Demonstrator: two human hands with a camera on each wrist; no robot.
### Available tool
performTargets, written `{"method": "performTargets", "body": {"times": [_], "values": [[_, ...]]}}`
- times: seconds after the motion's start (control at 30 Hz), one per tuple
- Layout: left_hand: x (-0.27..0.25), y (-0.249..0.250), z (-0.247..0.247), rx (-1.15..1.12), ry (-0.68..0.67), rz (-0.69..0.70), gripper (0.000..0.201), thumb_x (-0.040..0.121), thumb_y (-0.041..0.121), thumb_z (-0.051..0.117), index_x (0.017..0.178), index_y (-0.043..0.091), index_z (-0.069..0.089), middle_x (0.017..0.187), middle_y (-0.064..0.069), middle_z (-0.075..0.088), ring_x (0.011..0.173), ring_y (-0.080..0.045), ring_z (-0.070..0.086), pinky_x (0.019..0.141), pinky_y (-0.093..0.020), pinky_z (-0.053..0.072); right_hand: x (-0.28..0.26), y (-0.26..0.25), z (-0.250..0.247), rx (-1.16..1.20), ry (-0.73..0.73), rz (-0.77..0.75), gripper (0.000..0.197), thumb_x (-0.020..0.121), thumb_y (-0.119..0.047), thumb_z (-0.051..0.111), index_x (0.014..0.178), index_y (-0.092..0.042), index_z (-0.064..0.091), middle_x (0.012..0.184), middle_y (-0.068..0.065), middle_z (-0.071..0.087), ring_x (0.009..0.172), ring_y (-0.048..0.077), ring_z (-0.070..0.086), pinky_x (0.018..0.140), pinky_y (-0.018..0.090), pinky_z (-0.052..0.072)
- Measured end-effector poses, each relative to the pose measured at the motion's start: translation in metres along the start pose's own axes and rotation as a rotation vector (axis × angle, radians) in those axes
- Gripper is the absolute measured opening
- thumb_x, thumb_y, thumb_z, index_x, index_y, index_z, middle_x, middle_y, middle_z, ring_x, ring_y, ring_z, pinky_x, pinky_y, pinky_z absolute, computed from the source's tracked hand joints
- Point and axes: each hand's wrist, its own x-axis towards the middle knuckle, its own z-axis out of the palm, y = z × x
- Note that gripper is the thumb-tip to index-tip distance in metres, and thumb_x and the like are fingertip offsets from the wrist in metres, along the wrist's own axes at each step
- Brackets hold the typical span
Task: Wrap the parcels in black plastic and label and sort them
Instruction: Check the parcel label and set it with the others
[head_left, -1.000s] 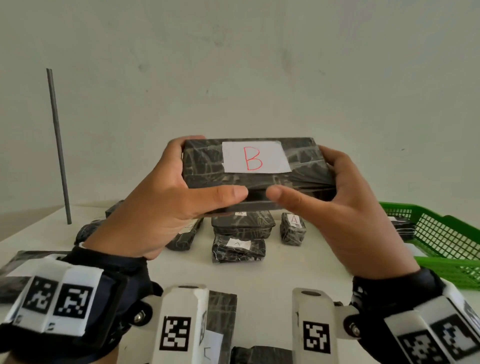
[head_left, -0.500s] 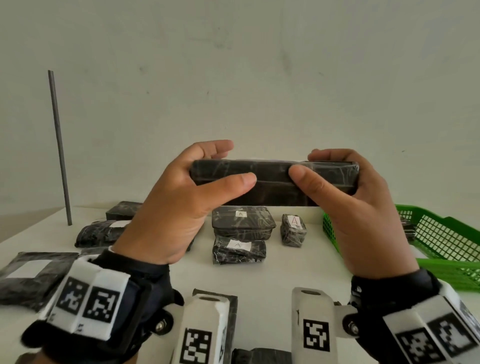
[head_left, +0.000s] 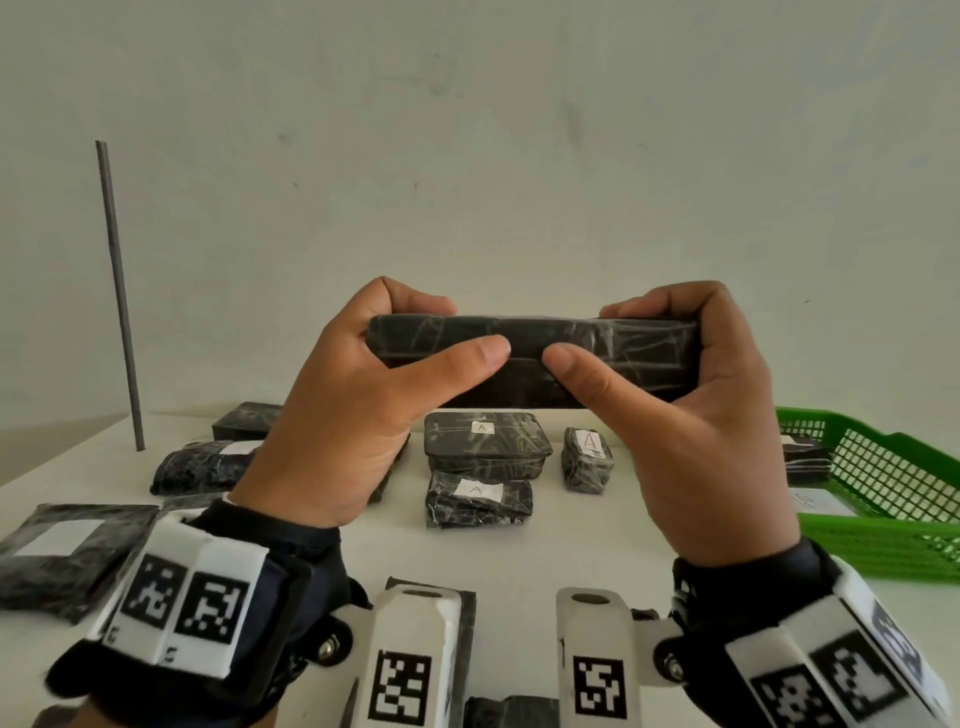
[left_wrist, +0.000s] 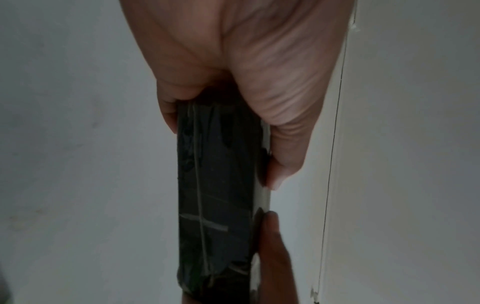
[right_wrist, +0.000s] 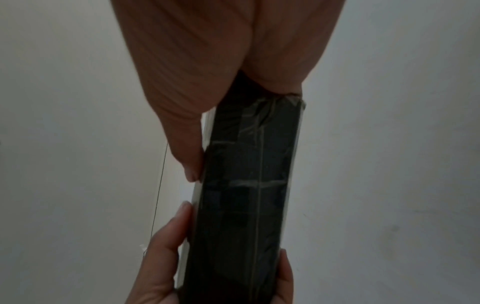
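Fingers of the left hand (head_left: 345, 415) curl over the far top edge of a long, flat parcel wrapped in black plastic and clear tape (head_left: 535, 364), while its thumb presses along the near face. The right hand (head_left: 696, 431) mirrors this at the other end, fingers hooked over the top edge and thumb flat on the near face, so the two thumb tips nearly meet at the parcel's middle. The parcel is held level in the air, edge-on to the head camera, above a white table (head_left: 519, 556).

Both wrist views show the same grip: the left hand (left_wrist: 233, 82) and the right hand (right_wrist: 221, 72) each clamp an end of the black parcel (left_wrist: 215, 195) (right_wrist: 246, 195), with a thin pale strip showing along its thumb-side edge.

Below the thumbs, on the table, sit three small black-wrapped parcels with white labels marked A: a box-shaped one (head_left: 485, 447), a soft flat one (head_left: 478, 496) nearer the person, and a small blocky one (head_left: 588, 460) under the right thumb. More black-wrapped parcels (head_left: 202, 465) lie below and left of the left hand. A green plastic mesh basket (head_left: 883, 483) stands right of the right hand. A thin grey rod (head_left: 119, 296) stands upright far left of the fingers.
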Motion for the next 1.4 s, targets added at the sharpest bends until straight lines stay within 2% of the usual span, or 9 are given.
{"method": "performTargets", "body": {"times": [0.27, 0.37, 0.6, 0.77, 0.9, 1.03, 1.2, 1.33, 1.4], "values": [[0.000, 0.002, 0.001, 0.043, 0.020, -0.054, 0.053, 0.054, 0.042, 0.088, 0.096, 0.020, 0.066, 0.092, 0.002, 0.075, 0.093, -0.021, 0.076, 0.080, -0.024, 0.058, 0.001, 0.000, -0.001, -0.043, -0.063, 0.021, 0.061, 0.063, -0.043, 0.089, 0.105, -0.018, 0.053, 0.080, -0.014, 0.069, 0.070, 0.005, 0.068, 0.065, 0.020, 0.056], [0.001, 0.003, 0.000, 0.039, 0.042, -0.075, 0.050, 0.052, 0.040, 0.090, 0.092, 0.021, 0.067, 0.093, -0.002, 0.076, 0.097, -0.027, 0.077, 0.086, -0.033, 0.058, 0.000, -0.002, -0.002, -0.087, -0.098, 0.036, 0.063, 0.062, -0.047, 0.088, 0.106, -0.022, 0.052, 0.085, -0.016, 0.069, 0.074, 0.006, 0.070, 0.067, 0.019, 0.056], [0.001, 0.003, 0.003, 0.039, 0.055, -0.063, 0.044, 0.055, 0.042, 0.089, 0.089, 0.024, 0.069, 0.093, -0.006, 0.074, 0.104, -0.035, 0.074, 0.100, -0.046, 0.056, 0.000, -0.004, -0.001, -0.043, -0.055, 0.040, 0.052, 0.068, -0.042, 0.086, 0.103, -0.020, 0.054, 0.080, -0.012, 0.069, 0.070, 0.006, 0.068, 0.064, 0.018, 0.055], [0.001, 0.002, 0.004, 0.049, 0.053, -0.065, 0.044, 0.055, 0.044, 0.088, 0.090, 0.025, 0.070, 0.095, -0.006, 0.076, 0.103, -0.032, 0.074, 0.102, -0.049, 0.055, 0.001, -0.004, -0.001, -0.055, -0.045, 0.070, 0.052, 0.069, -0.046, 0.084, 0.103, -0.020, 0.056, 0.078, -0.013, 0.068, 0.069, 0.005, 0.064, 0.064, 0.019, 0.055], [0.001, 0.002, 0.004, 0.003, 0.096, -0.008, 0.028, 0.053, 0.040, 0.088, 0.076, 0.033, 0.073, 0.099, 0.010, 0.077, 0.100, -0.015, 0.075, 0.096, -0.037, 0.054, 0.001, -0.005, 0.001, -0.051, -0.037, 0.074, 0.052, 0.069, -0.046, 0.086, 0.102, -0.020, 0.056, 0.079, -0.010, 0.068, 0.070, 0.011, 0.066, 0.066, 0.025, 0.058], [0.002, -0.002, 0.003, -0.037, 0.104, -0.007, 0.028, 0.051, 0.038, 0.088, 0.075, 0.032, 0.073, 0.108, 0.009, 0.077, 0.105, -0.011, 0.074, 0.095, -0.034, 0.056, 0.000, -0.005, 0.003, -0.063, 0.012, 0.061, 0.054, 0.071, -0.050, 0.090, 0.100, -0.020, 0.056, 0.081, -0.004, 0.069, 0.077, 0.028, 0.070, 0.069, 0.037, 0.063], [0.001, -0.004, 0.006, -0.070, 0.094, -0.011, 0.041, 0.051, 0.035, 0.089, 0.083, 0.022, 0.067, 0.091, 0.007, 0.077, 0.087, -0.013, 0.076, 0.076, -0.021, 0.058, -0.001, -0.007, 0.007, -0.074, 0.056, 0.043, 0.051, 0.067, -0.048, 0.085, 0.096, -0.018, 0.056, 0.075, -0.011, 0.068, 0.067, 0.008, 0.065, 0.062, 0.023, 0.056], [0.001, -0.003, 0.009, -0.035, 0.104, -0.026, 0.036, 0.054, 0.039, 0.089, 0.080, 0.026, 0.068, 0.089, 0.003, 0.075, 0.084, -0.014, 0.074, 0.075, -0.024, 0.057, -0.002, -0.004, 0.008, -0.058, 0.097, 0.059, 0.051, 0.068, -0.047, 0.085, 0.097, -0.014, 0.058, 0.079, 0.001, 0.071, 0.071, 0.022, 0.070, 0.063, 0.030, 0.060], [0.000, -0.003, 0.010, -0.009, 0.121, -0.035, 0.032, 0.055, 0.043, 0.088, 0.076, 0.028, 0.069, 0.090, 0.002, 0.074, 0.085, -0.014, 0.073, 0.079, -0.028, 0.055, -0.002, -0.002, 0.009, -0.050, 0.117, 0.056, 0.047, 0.074, -0.048, 0.081, 0.097, -0.013, 0.059, 0.080, 0.003, 0.070, 0.071, 0.020, 0.069, 0.063, 0.029, 0.059]]}}
